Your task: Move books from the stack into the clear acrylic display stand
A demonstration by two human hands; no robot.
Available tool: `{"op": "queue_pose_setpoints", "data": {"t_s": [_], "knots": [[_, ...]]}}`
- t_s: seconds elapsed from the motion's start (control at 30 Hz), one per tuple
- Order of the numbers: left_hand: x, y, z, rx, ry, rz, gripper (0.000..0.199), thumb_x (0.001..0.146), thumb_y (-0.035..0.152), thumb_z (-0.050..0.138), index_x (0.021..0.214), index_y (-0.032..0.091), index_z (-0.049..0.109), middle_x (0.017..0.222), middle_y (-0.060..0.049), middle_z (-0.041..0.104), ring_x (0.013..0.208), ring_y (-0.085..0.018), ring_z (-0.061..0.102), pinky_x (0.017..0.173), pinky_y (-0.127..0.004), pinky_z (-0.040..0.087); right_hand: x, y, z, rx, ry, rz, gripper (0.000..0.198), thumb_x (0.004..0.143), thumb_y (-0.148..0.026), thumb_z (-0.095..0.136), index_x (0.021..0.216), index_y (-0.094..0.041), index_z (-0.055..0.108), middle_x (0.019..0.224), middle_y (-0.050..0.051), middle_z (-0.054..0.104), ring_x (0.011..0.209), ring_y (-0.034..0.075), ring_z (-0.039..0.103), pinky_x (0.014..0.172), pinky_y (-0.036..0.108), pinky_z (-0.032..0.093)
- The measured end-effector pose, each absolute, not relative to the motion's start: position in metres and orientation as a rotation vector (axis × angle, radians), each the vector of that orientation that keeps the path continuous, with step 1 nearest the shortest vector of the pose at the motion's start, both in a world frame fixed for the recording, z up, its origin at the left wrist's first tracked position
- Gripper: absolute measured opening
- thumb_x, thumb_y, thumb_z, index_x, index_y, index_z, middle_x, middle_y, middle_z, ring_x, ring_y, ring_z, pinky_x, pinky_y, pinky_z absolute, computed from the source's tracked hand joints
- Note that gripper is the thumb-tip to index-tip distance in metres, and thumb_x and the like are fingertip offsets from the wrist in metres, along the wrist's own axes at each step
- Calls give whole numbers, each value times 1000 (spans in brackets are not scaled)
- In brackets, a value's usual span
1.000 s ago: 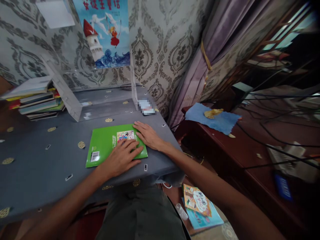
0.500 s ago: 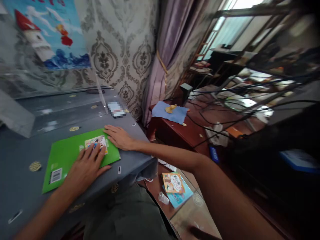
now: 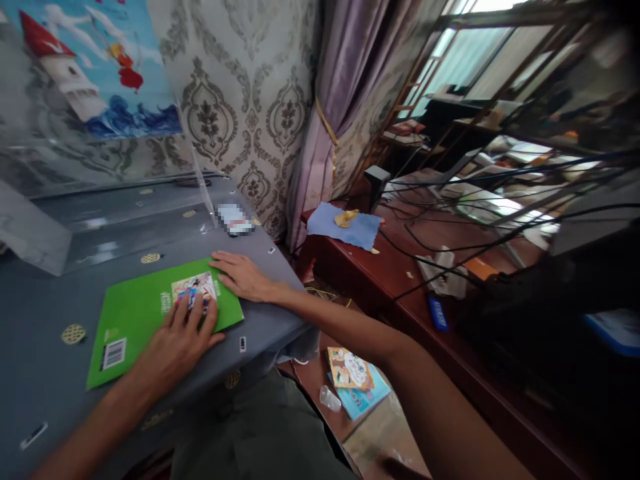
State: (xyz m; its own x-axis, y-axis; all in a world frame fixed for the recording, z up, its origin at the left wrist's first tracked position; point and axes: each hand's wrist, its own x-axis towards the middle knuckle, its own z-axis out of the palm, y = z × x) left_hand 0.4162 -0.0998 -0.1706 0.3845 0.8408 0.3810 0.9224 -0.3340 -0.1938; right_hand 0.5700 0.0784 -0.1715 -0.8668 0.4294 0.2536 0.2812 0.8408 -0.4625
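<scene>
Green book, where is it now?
Head view, lower left: the green book lies on the grey tablecloth, with the left hand on it and the right hand at its upper-right corner.

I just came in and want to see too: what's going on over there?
A person has both hands at a closed green book lying on the grey-covered table. The left hand lies flat over part of the cover picture, and the right hand has its fingers at the book's right-hand edge. Lower down, beside the person's lap, an orange booklet lies partly over a light-blue one.
</scene>
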Motion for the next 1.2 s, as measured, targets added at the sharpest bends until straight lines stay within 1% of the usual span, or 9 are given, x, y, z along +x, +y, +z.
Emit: {"op": "queue_pose_setpoints", "data": {"t_s": [0.13,0.3,0.43,0.57,0.8,0.9,1.0,1.1,1.2], "knots": [[422,-103,-162,-2214,-1511,-201,42,102,42,46,128,12,62,130,-26,65,123,-42,62,96,-55,56,571,81,-170,-507,-2636,647,42,105,-32,44,143,-18,55,156,13,47,147,22,39,121,46,32],[424,-102,-140,-2128,-1535,-143,34,104,40,43,118,15,62,116,-18,72,108,-34,71,75,-40,62,575,92,-169,-419,-2576,805,43,107,-35,35,138,-18,59,151,12,53,145,20,43,121,46,34],[421,-100,-121,-2108,-1561,-209,30,106,36,38,107,15,59,101,-13,74,91,-26,73,66,-33,59,582,109,-168,-293,-2546,975,42,104,-24,36,141,-26,56,152,5,53,144,17,44,122,47,33],[418,-99,-108,-2095,-1585,-258,31,108,33,33,101,16,58,91,-10,73,78,-22,72,60,-30,54,584,118,-169,-199,-2520,1094,50,93,-20,54,143,-26,53,152,7,53,143,21,46,120,52,34],[412,-97,-90,-2048,-1754,-283,35,108,35,32,93,19,59,75,-5,70,64,-18,68,51,-26,42,568,116,-166,-278,-2333,1130,32,86,-21,66,118,-22,72,129,10,69,123,25,62,109,48,45],[406,-99,-79,-2050,-1740,-364,41,109,35,25,91,19,58,70,-3,68,59,-16,66,49,-26,37,561,118,-161,-270,-2244,1328,29,82,-25,72,111,-21,75,123,8,72,115,24,65,102,42,49],[398,-102,-66,-2056,-1812,-442,44,109,38,22,89,19,57,64,0,64,52,-14,59,49,-26,35,555,120,-160,-303,-2051,1672,34,74,-27,80,107,-21,75,112,4,74,99,19,69,94,35,52],[391,-106,-53,-2027,-1902,-568,42,107,39,25,86,21,55,57,3,56,45,-13,50,48,-26,32,546,117,-162,-345,-1785,1967,43,66,-27,86,107,-21,74,98,0,75,87,14,69,88,30,54],[385,-110,-39,-1987,-1960,-746,38,106,39,29,81,22,51,51,6,46,42,-12,45,47,-25,29,534,112,-163,-339,-1582,2098,45,61,-27,90,103,-22,73,95,-2,75,84,12,67,83,25,53]]}}
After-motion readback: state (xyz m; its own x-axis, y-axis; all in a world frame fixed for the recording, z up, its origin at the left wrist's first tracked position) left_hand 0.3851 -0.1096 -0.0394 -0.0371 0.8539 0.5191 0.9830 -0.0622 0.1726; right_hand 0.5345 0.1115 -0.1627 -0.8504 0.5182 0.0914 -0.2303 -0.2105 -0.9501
